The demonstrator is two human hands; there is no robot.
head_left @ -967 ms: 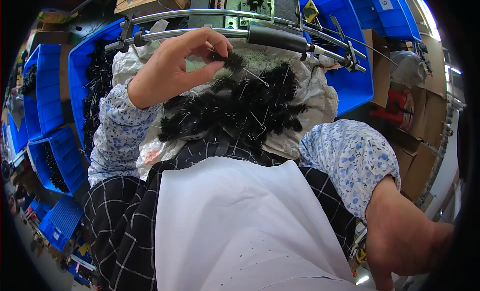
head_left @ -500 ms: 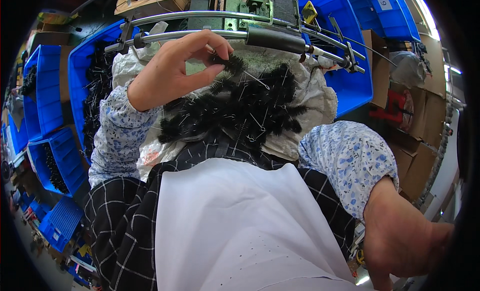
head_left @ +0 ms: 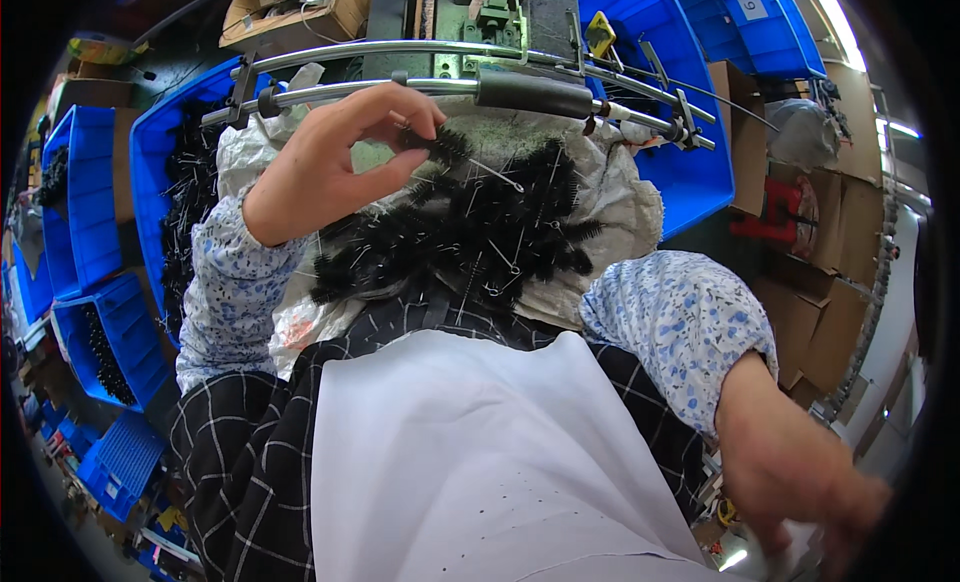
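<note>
Between the thumb and fingers of my left hand (head_left: pixel 345 157) is a small black wire brush (head_left: pixel 452 150). Its thin metal stem ends in a loop and points right, over a heap of similar black bristle brushes (head_left: pixel 455 227). The heap lies on a whitish woven sack (head_left: pixel 620 197) across my lap. Far off at the lower right, my right hand (head_left: pixel 790 457) hangs beside my leg, its fingers smeared by motion; whether anything is in them I cannot make out.
A metal rail frame (head_left: pixel 400 50) with a black padded roller (head_left: pixel 535 94) crosses beyond the sack, in front of a machine (head_left: pixel 495 22). Blue bins flank it: one with brushes at left (head_left: pixel 150 182), another at right (head_left: pixel 700 182). Cardboard boxes (head_left: pixel 850 222) stand farther right.
The view has shifted slightly. My left hand keeps the brush in nearly the same place over the heap. My right hand has turned, its fingers now pointing more downward and blurred.
</note>
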